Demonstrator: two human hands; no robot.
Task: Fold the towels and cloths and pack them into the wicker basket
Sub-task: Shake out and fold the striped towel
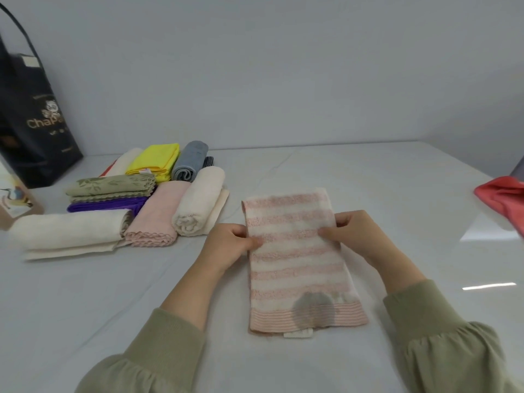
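Observation:
A pink-and-white striped towel [297, 268] lies folded into a long strip on the white table, with a grey patch and a label at its near end. My left hand [229, 245] pinches its left edge about the middle. On the opposite edge, at the same height, my right hand [354, 234] pinches the towel with the thumb on top. To the left lies a group of folded and rolled cloths: cream rolls [68, 231] [198, 205], a pink one [158, 219], green [113, 187], purple [107, 205], yellow [156, 158] and grey-blue [190, 161]. No wicker basket is in view.
A black paper bag [31, 114] with handles stands at the far left, with a small printed box [14, 199] in front of it. A coral-red cloth [504, 199] lies at the right edge. The white table [368, 177] ends at a grey wall behind.

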